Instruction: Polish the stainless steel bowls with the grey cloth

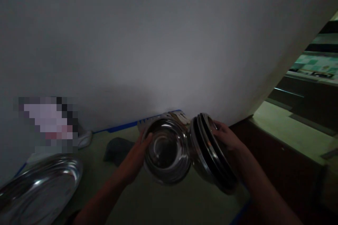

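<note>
My left hand (137, 154) is closed on the rim of a shiny steel bowl (166, 149), thumb over its edge and the inside facing me. Tipped on its side, a stack of steel bowls (208, 151) is gripped by my right hand (224, 135) at the outer right edge. The single bowl and the stack meet or overlap in the middle. Part of the fingers of both hands is hidden behind the metal.
A large steel tray (47, 190) lies at the lower left of the table (158, 204). A dark cloth (117, 149) sits left of my left hand. Behind the table stands a pale wall (158, 42). Beyond the right edge is the floor (280, 126).
</note>
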Demonstrator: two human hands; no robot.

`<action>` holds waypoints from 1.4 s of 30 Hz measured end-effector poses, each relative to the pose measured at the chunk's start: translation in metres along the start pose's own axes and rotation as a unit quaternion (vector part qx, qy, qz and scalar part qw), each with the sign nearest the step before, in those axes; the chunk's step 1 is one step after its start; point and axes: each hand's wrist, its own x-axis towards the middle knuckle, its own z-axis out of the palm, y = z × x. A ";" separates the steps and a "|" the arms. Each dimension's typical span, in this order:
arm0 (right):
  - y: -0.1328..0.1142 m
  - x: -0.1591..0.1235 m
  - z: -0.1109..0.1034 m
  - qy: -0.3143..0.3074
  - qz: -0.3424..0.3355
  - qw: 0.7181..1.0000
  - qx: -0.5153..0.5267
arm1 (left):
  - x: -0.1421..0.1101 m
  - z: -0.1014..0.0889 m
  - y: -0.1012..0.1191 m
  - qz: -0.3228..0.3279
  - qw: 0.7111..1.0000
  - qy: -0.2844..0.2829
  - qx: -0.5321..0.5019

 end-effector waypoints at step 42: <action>0.025 -0.020 -0.007 -0.048 -0.047 0.907 -0.415 | -0.026 0.111 -0.058 0.085 0.992 -0.070 0.053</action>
